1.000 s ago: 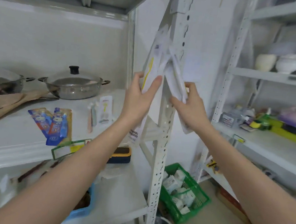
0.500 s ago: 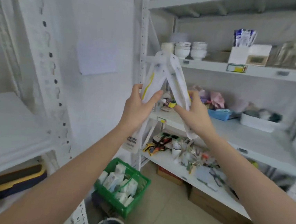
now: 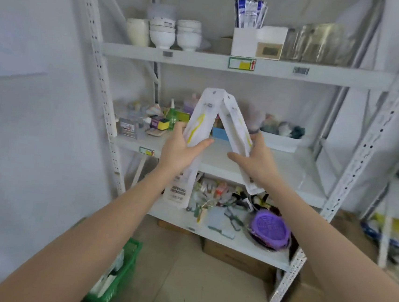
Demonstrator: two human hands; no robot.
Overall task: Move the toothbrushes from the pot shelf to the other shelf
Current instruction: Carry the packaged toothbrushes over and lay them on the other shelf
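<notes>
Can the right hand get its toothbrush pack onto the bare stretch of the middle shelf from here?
Probably yes. The right hand holds its toothbrush pack in front of the middle shelf, whose surface on that side is bare, and nothing stands between them.

1. White flat toothbrush packets (image 3: 202,124) with yellow streaks and dark lettering.
2. White stacked ceramic bowls (image 3: 175,34).
3. Purple round ridged lid (image 3: 271,227).
4. Green slatted plastic basket (image 3: 118,274).
</notes>
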